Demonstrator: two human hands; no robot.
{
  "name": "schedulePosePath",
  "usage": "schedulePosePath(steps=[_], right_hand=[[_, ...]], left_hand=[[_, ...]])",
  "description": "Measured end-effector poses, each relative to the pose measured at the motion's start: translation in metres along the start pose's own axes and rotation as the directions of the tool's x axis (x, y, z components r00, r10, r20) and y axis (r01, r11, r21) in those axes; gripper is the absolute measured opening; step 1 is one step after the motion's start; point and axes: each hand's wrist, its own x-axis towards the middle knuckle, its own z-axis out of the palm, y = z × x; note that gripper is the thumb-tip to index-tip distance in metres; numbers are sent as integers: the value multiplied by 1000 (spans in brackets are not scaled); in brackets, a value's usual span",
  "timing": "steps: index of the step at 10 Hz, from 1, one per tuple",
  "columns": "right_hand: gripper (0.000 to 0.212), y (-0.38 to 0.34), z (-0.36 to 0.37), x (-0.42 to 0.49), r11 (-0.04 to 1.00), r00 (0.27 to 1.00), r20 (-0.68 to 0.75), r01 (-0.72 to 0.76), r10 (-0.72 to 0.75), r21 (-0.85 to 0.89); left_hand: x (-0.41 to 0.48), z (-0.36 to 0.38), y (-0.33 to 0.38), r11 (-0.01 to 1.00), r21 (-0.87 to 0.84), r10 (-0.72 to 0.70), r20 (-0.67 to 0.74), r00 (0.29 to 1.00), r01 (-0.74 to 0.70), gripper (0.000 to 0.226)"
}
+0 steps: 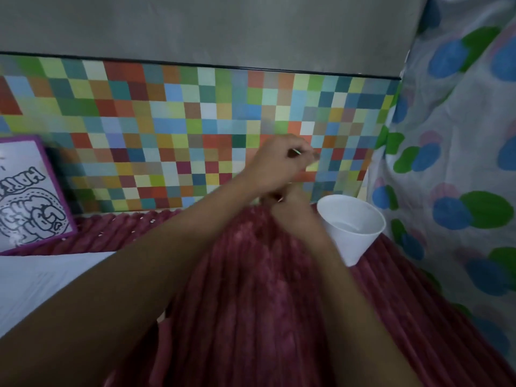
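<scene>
My left hand (275,163) is raised in front of the multicoloured checked panel (173,129), and its fingertips pinch a thin pale stick (296,152). Just below it is my right hand (293,213), over the ribbed pink blanket (251,289) and partly hidden by my left wrist. Its fingers look curled, and a small shiny tip shows at its top. Blur hides whether it holds anything. A white cup (360,244) stands on the blanket right beside my right hand, with pale liquid inside.
A purple-framed outline picture (28,196) leans against the panel at the left. White sheet (42,280) covers the near left. A curtain with blue and green spots (452,163) hangs along the right. Grey wall rises above the panel.
</scene>
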Motion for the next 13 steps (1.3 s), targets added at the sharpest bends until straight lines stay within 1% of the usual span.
schedulePosePath(steps=[1,2,3,4,5,6,7,8,9,10,11,12,13], right_hand=[[19,-103,-161,-65,978,997,64,-59,47,200],[30,-78,-208,-75,991,993,-31,-113,115,72],[16,-48,-214,-76,973,977,-30,-213,211,-88],[18,-40,-210,-78,966,972,50,-220,229,-137],[18,-40,-210,-79,961,963,67,-251,260,-116],[15,-35,-209,-78,955,956,35,-291,293,-49],[15,-33,-206,-79,941,940,39,-339,338,10],[13,-32,-202,-80,924,926,35,-377,375,58],[11,-33,-202,-80,915,919,-3,-392,394,93],[13,-35,-201,-80,935,934,27,-355,355,3],[29,-43,-197,-77,959,965,-58,-262,256,-111],[31,-68,-184,-72,993,958,-283,-74,45,-94],[23,-104,-151,-71,995,955,-285,93,-80,30]], left_hand=[[-10,-33,-7,999,7,-41,-35,999,41,15],[-17,-33,-8,998,-33,-52,-27,998,51,13],[-16,-3,5,997,-50,-51,55,997,54,13],[-11,36,10,998,57,-28,151,988,20,17],[-7,65,9,940,336,-26,248,969,-60,38],[-8,78,6,903,425,-18,203,979,-72,37],[-8,81,2,914,403,-27,146,989,-35,17],[-8,80,0,934,355,-70,110,991,26,9],[-9,77,-1,962,261,-110,103,989,80,16],[-11,74,-4,987,151,-69,97,993,54,15],[-18,64,-1,996,89,-22,92,996,14,15],[-30,37,-5,997,80,-7,42,999,4,13],[-50,-8,-28,989,95,-115,1,993,114,11]])
